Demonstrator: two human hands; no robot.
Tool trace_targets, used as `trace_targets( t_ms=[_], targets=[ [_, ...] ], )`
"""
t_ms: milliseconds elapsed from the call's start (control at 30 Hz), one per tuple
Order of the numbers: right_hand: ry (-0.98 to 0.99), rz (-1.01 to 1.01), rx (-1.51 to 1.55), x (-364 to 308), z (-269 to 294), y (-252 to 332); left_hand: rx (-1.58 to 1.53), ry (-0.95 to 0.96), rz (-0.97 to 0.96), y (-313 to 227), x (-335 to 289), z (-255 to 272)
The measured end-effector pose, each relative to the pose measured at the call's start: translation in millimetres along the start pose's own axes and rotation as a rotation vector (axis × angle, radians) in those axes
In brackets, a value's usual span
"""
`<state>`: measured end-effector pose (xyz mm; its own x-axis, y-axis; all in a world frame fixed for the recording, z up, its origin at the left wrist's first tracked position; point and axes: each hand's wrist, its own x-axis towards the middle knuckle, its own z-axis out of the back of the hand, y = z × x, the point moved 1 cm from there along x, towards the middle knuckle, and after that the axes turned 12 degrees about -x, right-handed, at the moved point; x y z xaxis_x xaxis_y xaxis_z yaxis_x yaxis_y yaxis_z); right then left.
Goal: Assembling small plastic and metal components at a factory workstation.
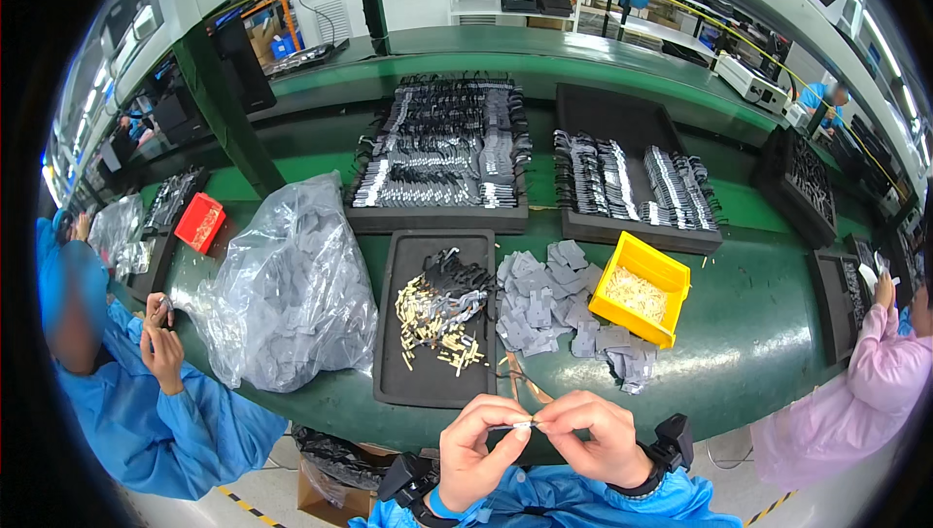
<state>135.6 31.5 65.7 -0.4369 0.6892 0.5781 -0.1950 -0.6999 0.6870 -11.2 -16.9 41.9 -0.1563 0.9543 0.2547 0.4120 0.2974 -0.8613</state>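
Just past the table's near edge, my left hand [478, 452] and my right hand [595, 434] meet, thumbs and forefingers pinched together. Between their fingertips is a small cable [522, 425] with a pale end; the fingers cover most of it. A thin dark strand loops up beyond the fingertips. Closest to the hands is a black tray [420, 390] holding a heap of black cables [454, 273] with cream connectors [413, 309]. To its right lie loose grey flat pieces [535, 299] in a pile, beside a yellow bin [634, 319] of small cream parts [637, 295].
A large clear bag [292, 285] of grey pieces stands left of the tray. Behind are black trays with rows of cabled parts [437, 154] and more rows [612, 178]. A co-worker in blue [146, 392] sits left, another in pink [855, 392] right. A red bin [200, 223] lies far left.
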Motion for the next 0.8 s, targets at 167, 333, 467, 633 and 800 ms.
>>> trace_targets(
  t_ms=[167,333,467,633,800],
  targets=[
    [-0.003,-0.05,0.019,0.7,0.5,1.5,0.195,-0.047,-0.098,1.3,-2.0,-1.8],
    [-0.008,-0.108,0.048,-0.9,0.4,1.5,0.282,-0.06,-0.164,0.5,-1.6,-3.6],
    [-0.008,-0.164,0.142,-4.8,-0.7,-1.8,0.321,-0.045,-0.152,-4.5,-0.7,-5.8],
    [0.002,-0.185,0.176,-3.3,-0.1,-0.7,0.312,-0.062,-0.131,-4.5,-1.0,-6.7],
    [0.017,-0.204,0.21,-5.3,-0.8,-3.4,0.298,-0.04,-0.137,-1.2,-1.2,-3.9]
  ],
)
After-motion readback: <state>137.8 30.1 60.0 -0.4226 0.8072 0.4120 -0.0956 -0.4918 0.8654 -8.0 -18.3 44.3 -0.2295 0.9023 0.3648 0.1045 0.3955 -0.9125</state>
